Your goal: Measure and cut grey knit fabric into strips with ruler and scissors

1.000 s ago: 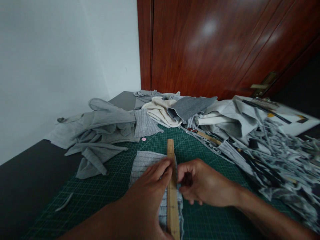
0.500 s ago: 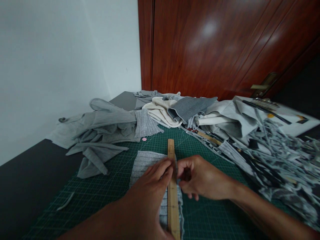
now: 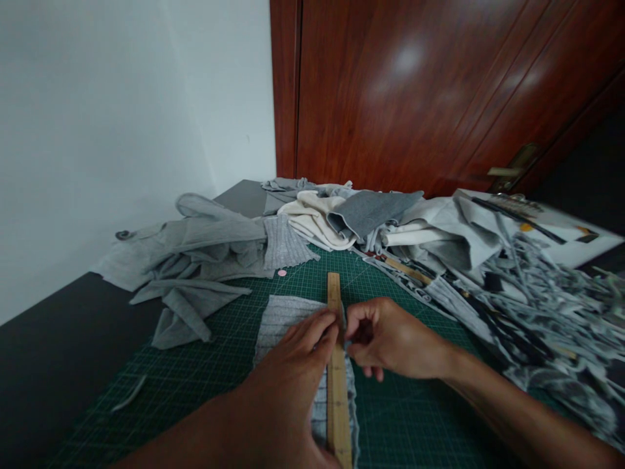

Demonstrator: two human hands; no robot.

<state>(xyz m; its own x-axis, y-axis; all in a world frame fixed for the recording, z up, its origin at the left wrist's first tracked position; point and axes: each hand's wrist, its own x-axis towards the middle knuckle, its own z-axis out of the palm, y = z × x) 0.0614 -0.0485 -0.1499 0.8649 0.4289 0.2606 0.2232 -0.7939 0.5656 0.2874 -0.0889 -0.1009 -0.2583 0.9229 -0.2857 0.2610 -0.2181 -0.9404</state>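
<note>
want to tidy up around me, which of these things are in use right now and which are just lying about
In use:
- wooden ruler, under the left hand
- ribbed grey cloth, under the ruler, right hand at its edge
- green mat beneath

Seemingly just lying about:
- pink disc
- pale strip
- cream cloth
- tangled scraps

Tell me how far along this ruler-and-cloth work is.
Looks done: the wooden ruler lies along the ribbed grey cloth. In hand: the left hand presses the ruler; the right hand is at the cloth's right edge. Remaining, probably: the margin showing beyond the ruler.
</note>
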